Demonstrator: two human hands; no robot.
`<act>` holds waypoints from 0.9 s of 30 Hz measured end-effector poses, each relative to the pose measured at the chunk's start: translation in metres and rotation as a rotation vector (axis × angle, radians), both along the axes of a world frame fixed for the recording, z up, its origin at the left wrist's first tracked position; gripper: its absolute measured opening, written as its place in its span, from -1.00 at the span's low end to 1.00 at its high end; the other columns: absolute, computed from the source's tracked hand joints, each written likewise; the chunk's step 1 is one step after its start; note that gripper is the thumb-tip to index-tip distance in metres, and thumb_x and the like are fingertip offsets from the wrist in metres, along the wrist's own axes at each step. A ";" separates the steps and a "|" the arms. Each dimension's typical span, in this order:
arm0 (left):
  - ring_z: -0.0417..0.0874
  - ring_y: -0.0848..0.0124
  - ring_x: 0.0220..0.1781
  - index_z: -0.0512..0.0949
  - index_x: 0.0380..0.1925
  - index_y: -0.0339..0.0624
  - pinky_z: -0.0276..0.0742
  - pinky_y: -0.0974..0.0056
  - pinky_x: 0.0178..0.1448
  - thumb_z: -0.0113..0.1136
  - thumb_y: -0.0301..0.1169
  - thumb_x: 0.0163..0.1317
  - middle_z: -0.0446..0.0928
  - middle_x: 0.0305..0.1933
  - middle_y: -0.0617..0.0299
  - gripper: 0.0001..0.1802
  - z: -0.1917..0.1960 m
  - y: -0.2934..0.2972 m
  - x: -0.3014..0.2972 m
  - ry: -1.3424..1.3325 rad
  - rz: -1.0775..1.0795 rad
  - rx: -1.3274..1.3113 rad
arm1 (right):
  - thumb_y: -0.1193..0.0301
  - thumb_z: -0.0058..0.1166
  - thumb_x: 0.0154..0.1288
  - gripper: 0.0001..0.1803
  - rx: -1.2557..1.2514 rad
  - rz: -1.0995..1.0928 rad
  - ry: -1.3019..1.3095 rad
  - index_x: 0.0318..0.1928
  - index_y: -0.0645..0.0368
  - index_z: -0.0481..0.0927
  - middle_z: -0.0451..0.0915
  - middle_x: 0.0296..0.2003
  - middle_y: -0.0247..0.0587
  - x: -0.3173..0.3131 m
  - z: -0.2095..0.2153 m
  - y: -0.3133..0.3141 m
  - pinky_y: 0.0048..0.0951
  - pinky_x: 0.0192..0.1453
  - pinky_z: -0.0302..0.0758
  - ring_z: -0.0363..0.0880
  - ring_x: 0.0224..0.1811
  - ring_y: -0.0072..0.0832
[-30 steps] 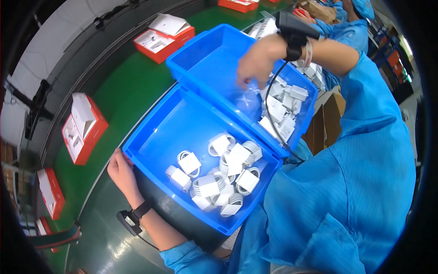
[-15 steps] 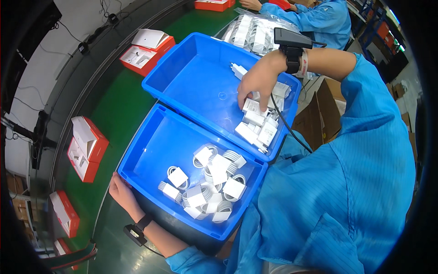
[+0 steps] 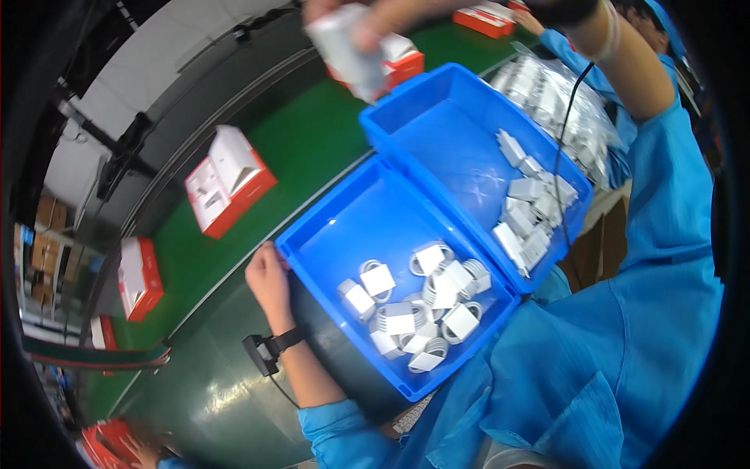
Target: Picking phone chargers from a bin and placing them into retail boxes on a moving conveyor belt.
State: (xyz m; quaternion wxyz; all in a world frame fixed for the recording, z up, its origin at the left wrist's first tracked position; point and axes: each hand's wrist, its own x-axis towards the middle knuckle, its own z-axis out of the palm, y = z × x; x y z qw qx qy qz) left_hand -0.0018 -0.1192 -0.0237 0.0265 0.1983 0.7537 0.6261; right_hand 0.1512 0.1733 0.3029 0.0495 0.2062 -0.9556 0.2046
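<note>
My right hand [image 3: 379, 19], smeared by motion at the top, grips a white power adapter [image 3: 348, 51] above the conveyor side. My left hand [image 3: 269, 285] has its fingers curled by the left corner of the nearer blue bin [image 3: 324, 223]; what they close on, if anything, is hidden. Several coiled white cables with paper wraps [image 3: 441, 285] lie in that bin. The farther blue bin [image 3: 437, 125] touches it and holds several white power adapters [image 3: 527, 195] along its right side.
On the green conveyor [image 3: 293, 168] stand open red-and-white boxes, one nearby [image 3: 234, 195], another [image 3: 141, 277] farther left. A clear bag of white items [image 3: 547, 102] lies beyond the bins. A co-worker's hand [image 3: 141, 449] touches a red box [image 3: 109, 444] at lower left.
My right hand has lifted out of the farther bin with a power adapter and swung up and left. The view has turned, shifting the bins rightward. My left hand stays by the bin's corner.
</note>
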 end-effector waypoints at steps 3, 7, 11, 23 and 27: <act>0.38 0.58 -0.60 0.48 -0.67 -0.27 0.29 0.41 -0.45 0.01 -0.24 0.42 0.39 -0.72 0.32 -0.53 0.000 -0.001 0.003 -0.025 0.017 -0.059 | 0.36 0.35 0.12 -0.49 -0.100 0.252 0.010 0.05 0.32 0.54 0.68 -0.21 -0.21 -0.103 0.018 -0.041 -0.48 -0.06 0.58 0.63 -0.21 -0.49; 0.42 0.47 -0.57 0.56 -0.60 -0.27 0.36 0.28 -0.37 -0.02 -0.15 0.37 0.42 -0.70 0.19 -0.52 -0.002 -0.001 0.002 0.077 0.086 -0.225 | 0.28 0.42 0.04 -0.48 -0.181 0.229 -0.029 0.01 0.22 0.62 0.68 -0.18 -0.20 -0.279 -0.045 -0.098 -0.47 -0.08 0.58 0.65 -0.23 -0.49; 0.51 0.34 -0.56 0.60 -0.57 -0.20 0.43 0.23 -0.33 -0.02 -0.09 0.34 0.48 -0.67 0.14 -0.53 -0.004 -0.001 0.002 0.021 0.101 -0.208 | 0.39 0.34 0.06 -0.61 -0.151 0.043 0.039 -0.04 0.14 0.69 0.71 -0.20 -0.19 -0.353 -0.149 -0.111 -0.41 -0.12 0.62 0.69 -0.25 -0.49; 0.61 0.13 -0.50 0.59 -0.57 -0.18 0.49 0.14 -0.30 -0.06 -0.09 0.36 0.58 -0.61 0.16 -0.53 0.010 -0.012 0.004 -0.010 0.137 -0.301 | 0.36 0.32 -0.01 -0.60 -0.082 -0.130 -0.059 -0.08 0.16 0.72 0.72 -0.36 -0.10 -0.400 -0.251 -0.113 -0.35 -0.20 0.63 0.71 -0.35 -0.32; 0.63 0.13 -0.48 0.60 -0.56 -0.18 0.49 0.15 -0.28 -0.06 -0.08 0.36 0.59 -0.61 0.16 -0.52 0.010 -0.010 0.003 -0.016 0.141 -0.304 | 0.42 0.29 0.04 -0.54 0.247 -0.144 0.131 0.03 0.22 0.65 0.69 -0.21 0.01 -0.386 -0.250 -0.116 -0.26 -0.05 0.60 0.69 -0.17 -0.17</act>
